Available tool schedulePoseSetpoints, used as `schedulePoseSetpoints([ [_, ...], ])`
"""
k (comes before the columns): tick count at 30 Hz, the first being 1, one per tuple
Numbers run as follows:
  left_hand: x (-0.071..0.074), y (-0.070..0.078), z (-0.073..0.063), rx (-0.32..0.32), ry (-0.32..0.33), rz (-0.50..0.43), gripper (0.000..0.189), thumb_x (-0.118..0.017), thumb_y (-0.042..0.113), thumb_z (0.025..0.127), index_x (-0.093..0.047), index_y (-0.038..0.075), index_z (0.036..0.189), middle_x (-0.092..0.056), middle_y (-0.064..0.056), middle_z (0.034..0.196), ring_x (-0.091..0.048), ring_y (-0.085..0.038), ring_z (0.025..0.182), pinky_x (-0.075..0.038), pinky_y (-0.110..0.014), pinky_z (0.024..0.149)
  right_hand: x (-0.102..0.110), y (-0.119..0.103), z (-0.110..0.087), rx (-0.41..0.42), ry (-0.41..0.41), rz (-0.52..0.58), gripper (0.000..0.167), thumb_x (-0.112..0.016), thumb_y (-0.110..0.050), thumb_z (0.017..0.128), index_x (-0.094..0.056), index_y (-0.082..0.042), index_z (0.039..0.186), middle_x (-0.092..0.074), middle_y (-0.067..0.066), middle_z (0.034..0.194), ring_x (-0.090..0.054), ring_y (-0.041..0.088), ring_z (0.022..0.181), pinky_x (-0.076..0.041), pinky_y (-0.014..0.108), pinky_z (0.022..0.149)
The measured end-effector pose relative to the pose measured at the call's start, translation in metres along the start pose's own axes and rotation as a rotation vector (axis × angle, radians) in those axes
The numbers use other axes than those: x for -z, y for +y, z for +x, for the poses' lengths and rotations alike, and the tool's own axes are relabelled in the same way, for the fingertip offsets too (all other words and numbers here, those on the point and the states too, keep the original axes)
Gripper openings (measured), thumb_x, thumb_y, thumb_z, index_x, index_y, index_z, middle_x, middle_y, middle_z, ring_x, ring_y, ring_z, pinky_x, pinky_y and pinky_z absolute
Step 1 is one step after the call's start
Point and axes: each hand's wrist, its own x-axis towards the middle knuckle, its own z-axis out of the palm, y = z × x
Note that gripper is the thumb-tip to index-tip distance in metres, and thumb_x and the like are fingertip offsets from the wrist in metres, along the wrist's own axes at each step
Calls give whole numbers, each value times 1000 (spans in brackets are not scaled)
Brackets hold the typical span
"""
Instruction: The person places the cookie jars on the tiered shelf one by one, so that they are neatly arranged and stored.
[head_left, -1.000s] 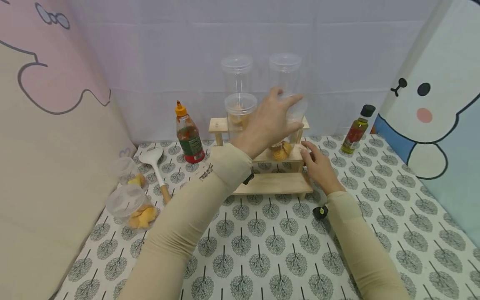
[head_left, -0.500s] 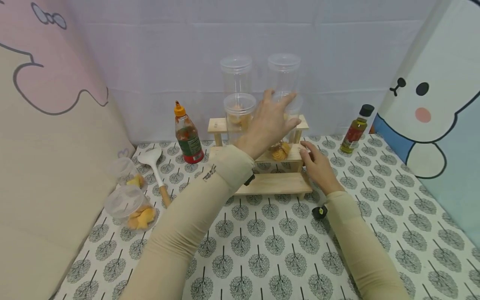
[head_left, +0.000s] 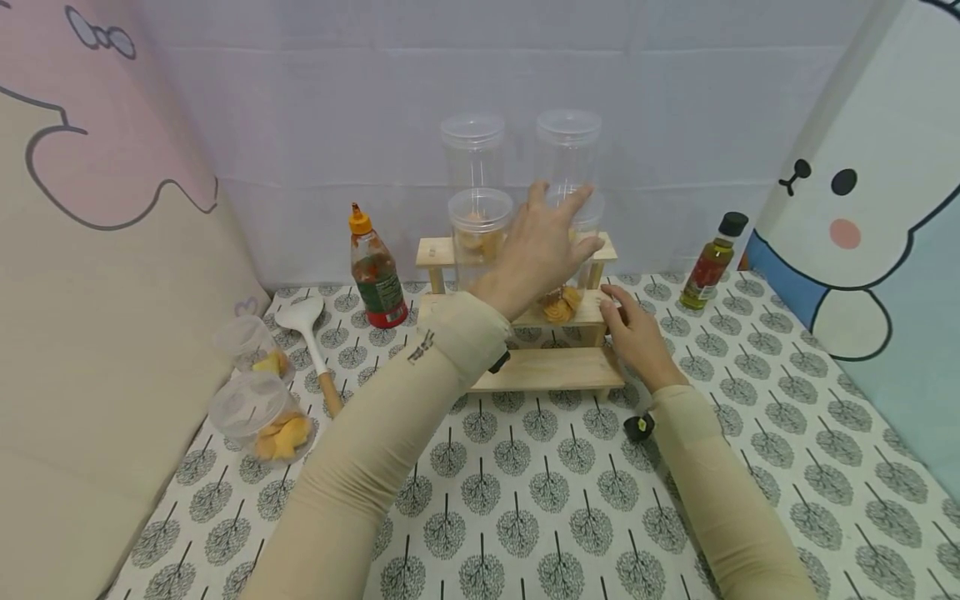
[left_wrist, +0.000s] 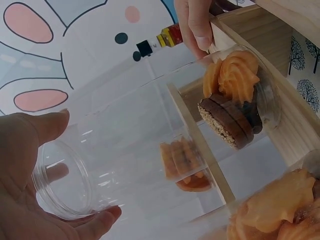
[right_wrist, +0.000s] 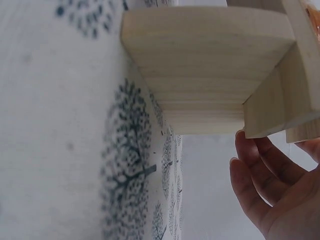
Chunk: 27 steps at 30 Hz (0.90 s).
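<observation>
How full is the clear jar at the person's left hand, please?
Mostly empty: the left wrist view shows a few cookies at the bottom of the clear jar, with see-through space above them.

You face a table (head_left: 525, 517) spread with a white cloth printed with dark trees. Taking its far edge as twelve o'clock, your three-tier wooden stand (head_left: 547, 368) sits there. On its middle plank (head_left: 431, 307) you have a left-hand jar (head_left: 467, 265) at nine and a right-hand jar (left_wrist: 140, 120) at three; the top plank (head_left: 439, 248) behind carries two more tall jars (head_left: 567, 158). Directly on your cloth stand a red sauce bottle (head_left: 380, 279) at eleven, an oil bottle (head_left: 707, 268) at one, and two small tubs (head_left: 264, 408) between nine and ten, with a white spatula (head_left: 303, 315) lying at ten.
</observation>
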Motion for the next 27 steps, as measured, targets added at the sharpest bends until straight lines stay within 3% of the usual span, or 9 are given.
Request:
schedulePoseSetpoints([
  [8, 3, 2, -3, -3, -5, 32, 77, -54, 61, 95, -18, 40, 159, -8, -19, 165, -40, -34, 139, -47, -45, 106, 1, 0, 0, -3, 3, -2, 59, -31, -57, 104, -35, -28, 155, -66, 21, 112, -64, 35, 99, -50, 57, 89],
  [13, 12, 5, -16, -45, 9, 42, 78, -56, 59, 95, -15, 42, 159, 3, -14, 167, -28, -33, 146, -51, -43, 101, 2, -1, 0, 7, 13, -6, 58, -31, -54, 105, -35, -26, 156, -66, 21, 108, -64, 35, 96, -50, 56, 85],
  [17, 25, 3, -35, -127, 47, 51, 78, -61, 54, 94, -20, 42, 158, -1, -10, 167, -26, -32, 148, -58, -35, 84, 2, -1, -1, -2, 13, -10, 58, -30, -55, 105, -34, -27, 156, -66, 21, 108, -64, 35, 96, -50, 56, 86],
  [21, 41, -10, -61, -249, 134, -28, 76, -68, 48, 92, -31, 36, 157, -10, -12, 166, -23, -33, 149, -50, -44, 101, 4, -1, -1, -14, 4, -11, 59, -29, -55, 105, -32, -27, 157, -65, 21, 109, -63, 35, 97, -49, 55, 85],
  [24, 54, -28, -79, -338, 212, -71, 73, -71, 44, 91, -39, 29, 154, -16, -15, 165, -22, -32, 149, -31, -51, 117, 6, -1, 1, -12, 7, -15, 60, -29, -56, 104, -32, -28, 157, -65, 20, 109, -63, 34, 96, -50, 53, 82],
  [27, 61, -50, -100, -374, 255, -94, 74, -74, 43, 89, -42, 27, 153, -18, -13, 165, -25, -31, 149, -30, -51, 117, 6, -1, 1, -9, 12, -13, 60, -29, -57, 104, -32, -28, 157, -65, 20, 108, -63, 34, 95, -50, 52, 80],
])
